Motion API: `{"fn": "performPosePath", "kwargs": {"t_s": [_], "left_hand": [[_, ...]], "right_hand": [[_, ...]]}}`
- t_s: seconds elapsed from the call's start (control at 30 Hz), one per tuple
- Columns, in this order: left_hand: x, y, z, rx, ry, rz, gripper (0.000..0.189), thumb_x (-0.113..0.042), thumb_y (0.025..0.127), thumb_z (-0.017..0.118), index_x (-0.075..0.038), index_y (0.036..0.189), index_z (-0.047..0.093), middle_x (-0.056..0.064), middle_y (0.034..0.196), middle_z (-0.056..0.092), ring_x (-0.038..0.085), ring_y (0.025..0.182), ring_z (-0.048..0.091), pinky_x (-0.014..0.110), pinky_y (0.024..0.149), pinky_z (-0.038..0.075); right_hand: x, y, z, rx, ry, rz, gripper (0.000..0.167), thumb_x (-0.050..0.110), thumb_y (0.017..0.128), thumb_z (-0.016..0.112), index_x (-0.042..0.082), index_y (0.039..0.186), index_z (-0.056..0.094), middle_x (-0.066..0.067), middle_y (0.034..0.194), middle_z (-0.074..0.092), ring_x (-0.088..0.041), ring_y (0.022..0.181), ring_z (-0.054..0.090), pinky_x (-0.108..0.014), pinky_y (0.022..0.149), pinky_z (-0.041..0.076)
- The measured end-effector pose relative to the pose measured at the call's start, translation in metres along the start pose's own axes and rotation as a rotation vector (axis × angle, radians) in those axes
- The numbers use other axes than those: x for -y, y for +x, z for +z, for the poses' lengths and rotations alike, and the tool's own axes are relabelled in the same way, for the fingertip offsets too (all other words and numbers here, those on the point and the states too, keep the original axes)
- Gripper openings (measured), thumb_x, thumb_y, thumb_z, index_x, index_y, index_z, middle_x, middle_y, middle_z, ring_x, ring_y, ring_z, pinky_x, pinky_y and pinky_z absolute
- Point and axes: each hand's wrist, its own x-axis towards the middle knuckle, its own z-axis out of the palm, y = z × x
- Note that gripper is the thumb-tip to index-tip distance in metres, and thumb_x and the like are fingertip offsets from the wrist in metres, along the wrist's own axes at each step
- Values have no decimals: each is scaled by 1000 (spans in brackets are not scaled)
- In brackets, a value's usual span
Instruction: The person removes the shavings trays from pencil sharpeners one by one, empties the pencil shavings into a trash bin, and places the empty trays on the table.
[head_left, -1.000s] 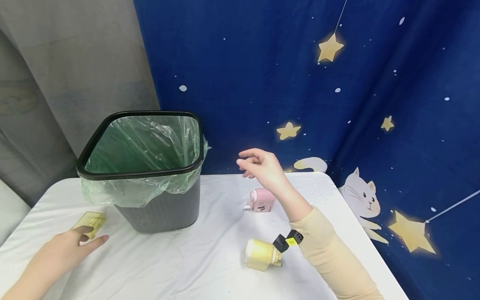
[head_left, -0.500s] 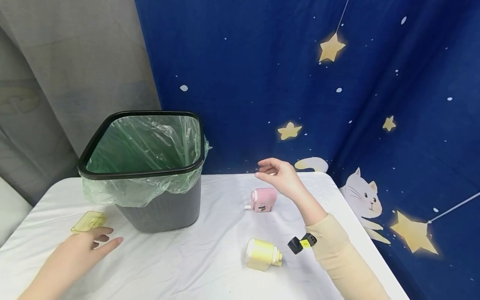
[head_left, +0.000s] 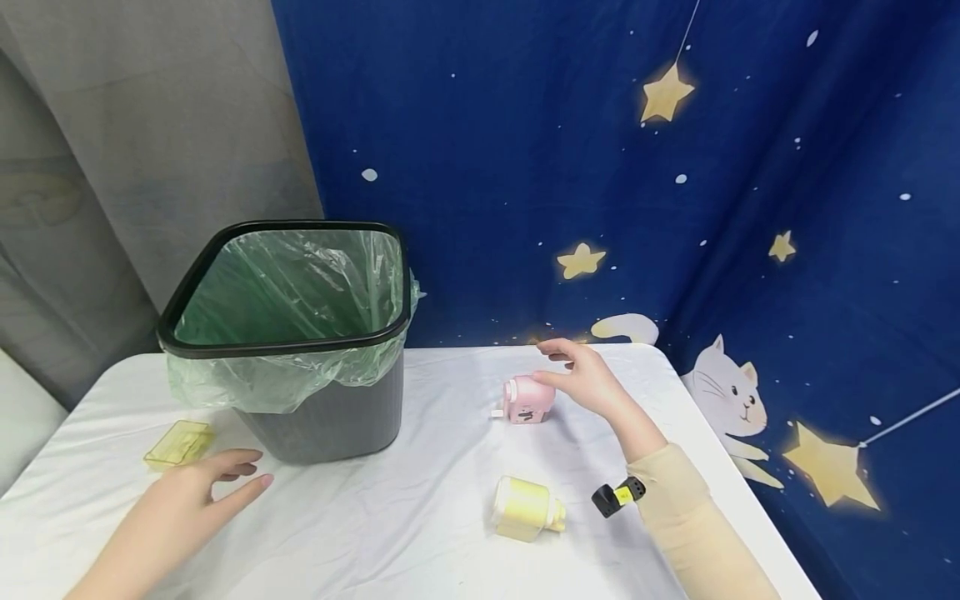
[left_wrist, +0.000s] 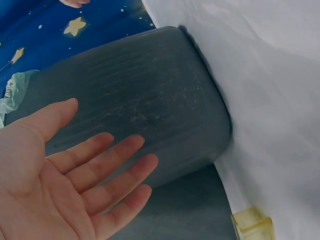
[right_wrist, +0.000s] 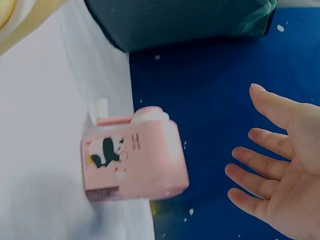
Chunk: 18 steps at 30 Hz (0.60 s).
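Note:
My right hand [head_left: 576, 373] hovers open just right of and above a small pink pencil sharpener [head_left: 526, 400] on the white table; in the right wrist view the pink sharpener [right_wrist: 134, 155] lies clear of the spread fingers [right_wrist: 260, 145]. My left hand [head_left: 197, 492] is open, fingers relaxed, low over the table in front of the grey bin [head_left: 322, 417]. The left wrist view shows the open palm [left_wrist: 60, 185] facing the bin's wall [left_wrist: 145, 110]. A yellow clear tray [head_left: 178, 442] lies left of the bin, apart from my left hand.
A yellow sharpener [head_left: 525, 507] lies on its side near the table's front. The bin has a green plastic liner [head_left: 292, 287]. A blue starry curtain [head_left: 675, 167] hangs behind. The table's right edge [head_left: 720, 450] runs close to my right forearm.
My right hand has dropped from above the table down beside the pink sharpener. My left hand has slid right, off the yellow tray and toward the bin's front.

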Motion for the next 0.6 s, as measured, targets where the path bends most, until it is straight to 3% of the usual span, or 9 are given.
{"fn": "performPosePath", "kwargs": {"t_s": [0.6], "left_hand": [[-14,2,10,-41,-69,19,34,-33,88,70,-7,110,69,4,103,69,25,89,66,41,68,53]], "right_hand": [[-50,-9,10,81,135,55,71,10,82,76,-6,140,39,-27,132,49,-43,120,49,-57,99,38]]}}
